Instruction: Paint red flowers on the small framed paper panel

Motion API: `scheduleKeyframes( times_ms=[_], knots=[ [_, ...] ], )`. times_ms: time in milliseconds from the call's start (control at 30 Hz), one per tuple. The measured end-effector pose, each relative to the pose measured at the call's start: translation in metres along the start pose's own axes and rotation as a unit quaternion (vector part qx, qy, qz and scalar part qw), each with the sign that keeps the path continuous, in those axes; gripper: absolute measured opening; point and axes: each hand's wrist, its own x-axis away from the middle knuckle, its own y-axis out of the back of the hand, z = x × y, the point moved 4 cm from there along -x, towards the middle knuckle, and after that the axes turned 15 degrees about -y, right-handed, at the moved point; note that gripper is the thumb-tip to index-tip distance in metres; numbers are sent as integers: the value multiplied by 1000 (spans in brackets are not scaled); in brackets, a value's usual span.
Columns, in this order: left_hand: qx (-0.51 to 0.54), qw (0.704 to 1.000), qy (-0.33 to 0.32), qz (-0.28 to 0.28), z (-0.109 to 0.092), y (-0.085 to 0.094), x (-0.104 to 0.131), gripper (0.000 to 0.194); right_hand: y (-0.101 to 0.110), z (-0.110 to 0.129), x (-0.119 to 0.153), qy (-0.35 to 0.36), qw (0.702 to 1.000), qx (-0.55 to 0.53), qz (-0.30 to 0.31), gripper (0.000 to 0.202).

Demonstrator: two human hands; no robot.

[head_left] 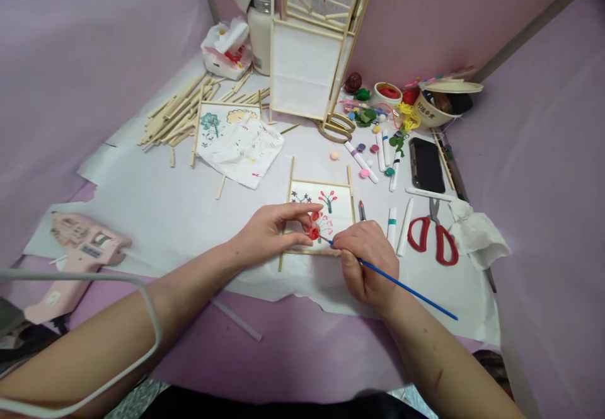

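My right hand (371,261) is closed around a thin paintbrush (406,288) with a blue handle. Its tip reaches a small red paint pot (313,234), which my left hand (269,233) holds between thumb and fingers. A second round red piece, perhaps the pot's lid, shows just above it. Under both hands lies a white panel (307,190) framed with wooden sticks. Purple, red and pink flowers are painted on it, and my left fingers hide part of them. A red-tipped marker (362,210) lies right of the frame.
Red-handled scissors (444,242), a phone (426,164) and several white markers lie to the right. A pink glue gun (85,246) rests at left. Behind are wooden sticks (177,116), a crumpled tissue (250,151) and a tall stick-framed lantern (305,69). A white cable (146,305) crosses the lower left.
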Motion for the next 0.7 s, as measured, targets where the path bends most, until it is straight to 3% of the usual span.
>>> scheduleKeyframes(
  times_ms=[533, 700],
  knots=[
    [-16, 1000, -9, 12, -2, 0, 0, 52, -4, -3, 3, -16, 1000, -17, 11, 13],
    [13, 1000, -2, -15, -1, 1, -1, 53, 3, -14, 5, -68, 992, -63, -86, 16]
  ],
)
